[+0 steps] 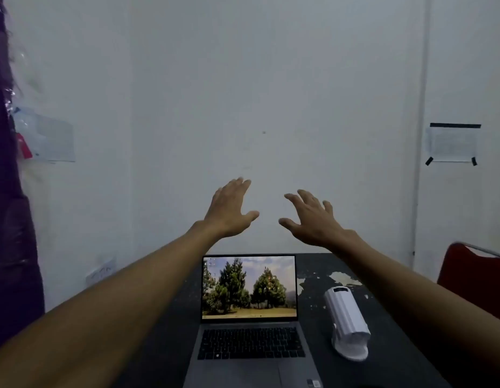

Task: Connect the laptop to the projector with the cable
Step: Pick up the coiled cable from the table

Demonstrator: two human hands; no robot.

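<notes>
A: Laptop (248, 317) sits open on the dark table (397, 345), screen lit; white projector (347, 322) just beside it on the right. No cable visible.

B: Left hand (229, 212) and right hand (313, 221) hang above, fingers spread, holding nothing. Connection likely not started.

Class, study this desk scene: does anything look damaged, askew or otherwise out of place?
Yes. The dark table has its coating flaked off in pale patches behind the white projector, right of the open laptop. No cable is in view, and both the left hand and right hand are raised open and empty.
</notes>
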